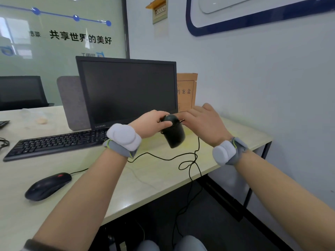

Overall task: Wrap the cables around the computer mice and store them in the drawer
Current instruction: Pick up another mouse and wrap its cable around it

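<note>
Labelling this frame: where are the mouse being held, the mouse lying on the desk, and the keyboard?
held mouse (175, 136), head view, on its black body.
mouse on the desk (47, 185), head view, on its top shell.
keyboard (54, 142), head view, on its keys.

The held mouse (174, 132) is black, and so is its thin cable (188, 161). The second mouse (47, 185) is black too, with a small red mark on its wheel. The desk (157, 180) is pale beige with a faint yellow tint near the middle. The keyboard (54, 143) and monitor (126, 91) are black. Both wrists wear grey bands (237, 151) with white pads and a thin yellow-green line. The file box (186, 91) is brown with dark print.
</note>
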`<state>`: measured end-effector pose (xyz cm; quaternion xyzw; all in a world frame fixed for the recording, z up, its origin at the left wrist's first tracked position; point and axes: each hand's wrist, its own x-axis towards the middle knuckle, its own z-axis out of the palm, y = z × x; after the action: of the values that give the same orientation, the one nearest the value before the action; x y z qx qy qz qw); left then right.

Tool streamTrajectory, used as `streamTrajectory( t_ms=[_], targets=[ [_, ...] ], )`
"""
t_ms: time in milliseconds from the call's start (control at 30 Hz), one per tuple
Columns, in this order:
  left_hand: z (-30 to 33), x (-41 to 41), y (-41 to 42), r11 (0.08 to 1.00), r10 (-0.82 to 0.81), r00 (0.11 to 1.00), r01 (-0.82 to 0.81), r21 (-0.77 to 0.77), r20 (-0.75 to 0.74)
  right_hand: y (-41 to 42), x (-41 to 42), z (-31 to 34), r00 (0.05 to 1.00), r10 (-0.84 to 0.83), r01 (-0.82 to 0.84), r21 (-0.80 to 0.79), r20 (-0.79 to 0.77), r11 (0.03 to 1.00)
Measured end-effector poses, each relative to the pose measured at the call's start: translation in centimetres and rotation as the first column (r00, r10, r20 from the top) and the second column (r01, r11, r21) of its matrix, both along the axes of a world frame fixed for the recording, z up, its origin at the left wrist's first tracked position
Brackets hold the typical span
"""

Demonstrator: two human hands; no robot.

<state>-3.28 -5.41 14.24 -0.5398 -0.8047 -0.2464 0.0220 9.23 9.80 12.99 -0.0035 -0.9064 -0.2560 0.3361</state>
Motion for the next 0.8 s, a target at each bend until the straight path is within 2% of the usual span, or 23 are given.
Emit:
streamTrajectory(
  t_ms=[67,133,167,233,267,300,367,400,433,467,500,533,600,633,667,733,767,800],
  targets=[
    [0.3,-0.1,-1.1,0.996,-0.091,0.983,0.093,-0.004,0.157,0.6,0.4,-0.1,0.997,0.035,-0.038,-0.050,-0.064,0.998],
    [-0.1,-0.2,-1.8,0.983,-0.181,0.898,0.178,0.046,0.402,0.9,0.5,-0.3,0.991,0.048,-0.077,-0.234,-0.126,0.969],
    [-0.5,-0.2,-1.9,0.971,-0.237,0.818,0.214,0.104,0.524,1.1,0.5,-0.4,0.988,0.037,-0.084,-0.330,-0.147,0.940],
    [-1.4,-0.2,-1.8,0.924,-0.383,0.554,0.245,0.295,0.739,1.2,0.1,-1.1,0.982,0.018,-0.110,-0.492,-0.189,0.864],
    [-1.7,-0.2,-1.6,0.894,-0.448,0.421,0.232,0.384,0.789,1.0,-0.1,-1.3,0.979,0.035,-0.154,-0.608,-0.202,0.779],
    [-1.9,-0.1,-1.5,0.867,-0.499,0.320,0.208,0.454,0.806,0.7,-0.4,-1.5,0.975,0.072,-0.207,-0.739,-0.211,0.641],
    [-2.0,0.1,-1.0,0.809,-0.587,0.168,0.134,0.572,0.792,0.0,-1.1,-2.2,0.964,0.142,-0.259,-0.913,-0.224,0.315],
    [-1.9,0.2,-0.8,0.777,-0.629,0.102,0.074,0.625,0.771,-0.6,-1.6,-2.7,0.965,0.150,-0.240,-0.952,-0.213,0.192],
    [-1.6,0.1,-0.7,0.740,-0.672,0.052,0.006,0.673,0.739,-1.2,-2.0,-3.2,0.968,0.162,-0.208,-0.973,-0.190,0.101],
    [-1.3,0.1,-0.6,0.698,-0.714,0.024,-0.060,0.714,0.700,-1.8,-2.3,-3.8,0.973,0.181,-0.156,-0.986,-0.143,0.064],
    [-0.8,0.0,-0.5,0.659,-0.745,0.024,-0.131,0.741,0.667,-2.3,-2.7,-4.4,0.978,0.196,-0.092,-0.992,-0.073,0.090],
    [-0.3,-0.1,-0.3,0.622,-0.765,0.039,-0.209,0.754,0.642,-2.7,-2.8,-5.0,0.980,0.196,-0.022,-0.985,0.012,0.168],
    [0.2,-0.7,-0.1,0.564,-0.771,0.091,-0.364,0.742,0.630,-3.6,-2.8,-5.6,0.968,0.174,0.105,-0.918,0.183,0.382],
    [0.2,-1.0,0.0,0.546,-0.749,0.157,-0.406,0.733,0.644,-4.3,-2.8,-5.5,0.953,0.154,0.157,-0.858,0.262,0.489],
    [0.1,-1.2,0.0,0.546,-0.687,0.276,-0.414,0.728,0.672,-5.2,-2.6,-5.4,0.936,0.126,0.192,-0.779,0.328,0.598],
    [-0.7,-1.7,0.0,0.621,-0.388,0.616,-0.374,0.689,0.685,-6.8,-2.4,-4.9,0.926,0.055,0.196,-0.601,0.373,0.775],
    [-1.3,-2.0,-0.1,0.675,-0.180,0.764,-0.363,0.643,0.620,-7.5,-2.3,-4.4,0.938,0.042,0.163,-0.544,0.344,0.823],
    [-1.8,-2.3,-0.2,0.722,0.007,0.856,-0.363,0.589,0.518,-8.1,-2.0,-3.8,0.954,0.048,0.123,-0.528,0.297,0.841]
  ],
)
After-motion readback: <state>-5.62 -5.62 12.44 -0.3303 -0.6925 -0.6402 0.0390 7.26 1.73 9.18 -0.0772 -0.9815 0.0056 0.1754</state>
